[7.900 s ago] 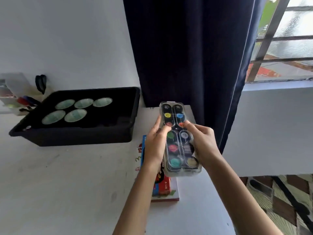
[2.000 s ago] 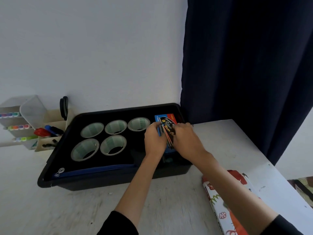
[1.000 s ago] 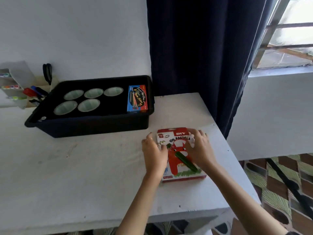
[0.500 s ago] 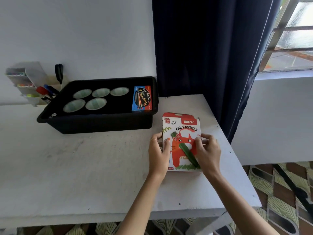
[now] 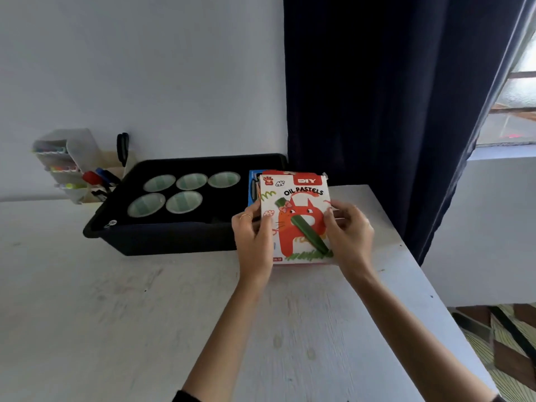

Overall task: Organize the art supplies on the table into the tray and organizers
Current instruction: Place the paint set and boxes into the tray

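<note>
red-and-white cardboard pastels box (image 5: 294,198), pinched by left grip (image 5: 253,242) and right grip (image 5: 349,237), risked snagging on the black plastic tray (image 5: 174,240).

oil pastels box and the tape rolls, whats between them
Head view: a blue box, mostly hidden behind the oil pastels box, with bare tray floor beside the tape rolls.

Dim, perhaps window-lit; soft focus
</note>
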Available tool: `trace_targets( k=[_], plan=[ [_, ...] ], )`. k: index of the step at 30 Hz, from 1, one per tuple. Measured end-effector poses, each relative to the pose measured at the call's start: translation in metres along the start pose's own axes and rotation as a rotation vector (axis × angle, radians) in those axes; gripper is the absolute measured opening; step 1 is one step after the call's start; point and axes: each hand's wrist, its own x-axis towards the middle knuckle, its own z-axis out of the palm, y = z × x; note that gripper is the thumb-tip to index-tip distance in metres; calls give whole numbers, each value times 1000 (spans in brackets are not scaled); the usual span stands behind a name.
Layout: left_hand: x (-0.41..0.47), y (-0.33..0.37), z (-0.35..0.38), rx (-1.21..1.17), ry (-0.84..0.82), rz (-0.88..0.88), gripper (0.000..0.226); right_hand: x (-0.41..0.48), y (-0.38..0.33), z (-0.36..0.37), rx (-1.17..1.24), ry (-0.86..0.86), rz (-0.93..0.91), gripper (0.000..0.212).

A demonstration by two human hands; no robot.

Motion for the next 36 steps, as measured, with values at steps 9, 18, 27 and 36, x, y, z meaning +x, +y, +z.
trace_targets(
  k=[9,18,27,36],
  plan=[
    [78,-3,-36,-36,18,-79,35,28,-23,74,-42,-133,-43,26],
    [137,-17,-52,53,-65,-168,26,51,-19,128,-347,-217,-112,33],
    [163,-29,-54,137,-159,-330,19,76,2,157,-590,-350,-102,27],
    [171,-44,-49,207,-196,-305,36,68,3,164,-891,-417,-299,33]
  ],
)
